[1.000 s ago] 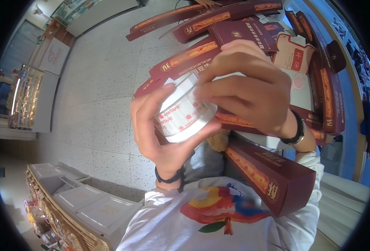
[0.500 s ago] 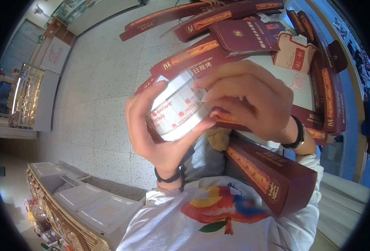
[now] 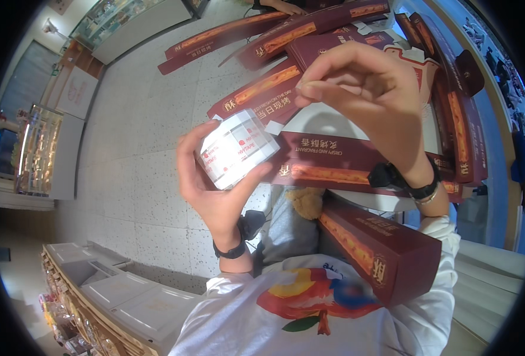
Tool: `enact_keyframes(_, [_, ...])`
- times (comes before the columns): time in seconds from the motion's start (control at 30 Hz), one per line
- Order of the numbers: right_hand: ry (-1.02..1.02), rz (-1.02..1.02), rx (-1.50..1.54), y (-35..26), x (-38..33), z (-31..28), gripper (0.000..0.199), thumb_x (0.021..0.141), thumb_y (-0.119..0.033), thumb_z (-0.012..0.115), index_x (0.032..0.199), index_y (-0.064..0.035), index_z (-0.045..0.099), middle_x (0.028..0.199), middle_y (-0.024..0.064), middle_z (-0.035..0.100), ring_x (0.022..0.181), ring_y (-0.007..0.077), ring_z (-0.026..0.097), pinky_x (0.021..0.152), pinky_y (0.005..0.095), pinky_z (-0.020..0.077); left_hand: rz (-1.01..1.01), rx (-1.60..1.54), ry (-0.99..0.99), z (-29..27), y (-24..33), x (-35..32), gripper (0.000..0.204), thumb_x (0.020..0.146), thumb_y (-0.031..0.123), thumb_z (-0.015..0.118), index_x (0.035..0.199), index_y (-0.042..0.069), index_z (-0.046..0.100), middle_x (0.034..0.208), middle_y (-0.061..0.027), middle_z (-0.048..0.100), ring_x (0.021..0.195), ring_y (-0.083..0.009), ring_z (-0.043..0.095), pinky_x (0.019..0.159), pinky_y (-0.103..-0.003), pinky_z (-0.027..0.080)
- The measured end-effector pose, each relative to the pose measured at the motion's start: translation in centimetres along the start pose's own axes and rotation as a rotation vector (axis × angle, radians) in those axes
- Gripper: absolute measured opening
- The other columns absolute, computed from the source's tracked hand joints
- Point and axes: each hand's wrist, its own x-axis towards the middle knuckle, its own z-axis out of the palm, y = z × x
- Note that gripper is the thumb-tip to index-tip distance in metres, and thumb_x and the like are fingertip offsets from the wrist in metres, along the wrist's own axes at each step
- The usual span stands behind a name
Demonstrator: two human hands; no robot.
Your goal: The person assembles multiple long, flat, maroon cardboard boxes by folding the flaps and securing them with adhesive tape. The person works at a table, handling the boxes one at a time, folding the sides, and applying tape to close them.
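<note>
My left hand (image 3: 212, 190) is wrapped round a wide roll of white tape (image 3: 238, 148) with red print, thumb on its near side and fingers on its far side. A small white tab (image 3: 273, 127) shows at the right side of the roll. To the right, apart from the roll, my right hand (image 3: 363, 89) is raised with thumb and forefinger pinched; what they hold, if anything, is too small to make out. Beneath my hands lies a dark red folded carton (image 3: 327, 148) with a pastry picture. Another long dark red box (image 3: 387, 249) rests against my lap at the right.
Several more long dark red cartons (image 3: 227, 35) lie across the far side, and others line the right edge (image 3: 461, 118). A cream and red paper piece (image 3: 414, 56) lies among them. Another person's hand (image 3: 283, 6) shows at the top. White cabinets (image 3: 138, 296) stand at lower left.
My right hand has come off the tape roll and moved up and right, fingers pinched. My left hand has shifted slightly left with the roll, which now shows more of its printed face.
</note>
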Motion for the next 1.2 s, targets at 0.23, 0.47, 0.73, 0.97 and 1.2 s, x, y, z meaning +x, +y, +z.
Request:
enact_keyframes(0.23, [0.021,0.082,0.079,-0.2,-0.1,0.0,0.011,0.090,0.002,0.060,0.100,0.0062,0.062,0.090,0.0129,0.068,0.085,0.0184,0.069,0.077,0.0254,0.0561,-0.058,-0.085,-0.086,0.0,0.5,0.1,0.080,0.057,0.019,0.089,0.124,-0.001,0.049,0.115,-0.0123,0.054,0.104,-0.0215,0.057,0.090,-0.033,0.047])
enact_keyframes(0.47, [0.147,0.076,0.018,0.5,-1.2,-3.6,0.013,0.091,-0.003,0.060,0.100,0.0070,0.063,0.090,0.0111,0.068,0.084,0.0158,0.068,0.076,0.0249,0.0551,-0.281,-0.170,-0.525,-4.2,0.8,3.9,0.074,0.075,0.031,0.074,0.133,-0.002,0.043,0.120,-0.0170,0.055,0.109,-0.0259,0.058,0.094,-0.035,0.046])
enact_keyframes(0.73, [0.245,0.160,-0.128,0.7,-2.7,-6.7,0.011,0.088,0.001,0.062,0.098,0.0047,0.064,0.092,0.0117,0.069,0.084,0.0168,0.069,0.077,0.0263,0.0548,-0.009,0.012,-0.559,2.7,-4.2,19.0,0.055,0.073,0.017,0.073,0.124,0.007,0.056,0.115,-0.0090,0.061,0.101,-0.0176,0.061,0.085,-0.031,0.049])
enact_keyframes(0.97, [0.159,0.302,-0.298,1.2,-4.3,-7.4,0.006,0.084,0.005,0.062,0.089,0.0052,0.066,0.085,0.0097,0.070,0.082,0.0151,0.069,0.075,0.0257,0.0544,-0.195,0.067,-0.435,14.6,-23.8,27.7,0.055,0.071,0.018,0.081,0.119,0.009,0.056,0.104,-0.0124,0.063,0.090,-0.0211,0.064,0.068,-0.034,0.055])
enact_keyframes(1.2, [0.105,0.332,-0.253,3.3,-5.2,-8.3,0.009,0.083,0.008,0.061,0.090,0.0041,0.066,0.088,0.0125,0.070,0.083,0.0192,0.070,0.074,0.0276,0.0575,-0.209,-0.003,-0.288,23.1,-29.7,29.9,0.046,0.077,0.015,0.075,0.118,0.006,0.054,0.096,-0.0122,0.062,0.084,-0.0208,0.065,0.068,-0.033,0.055])
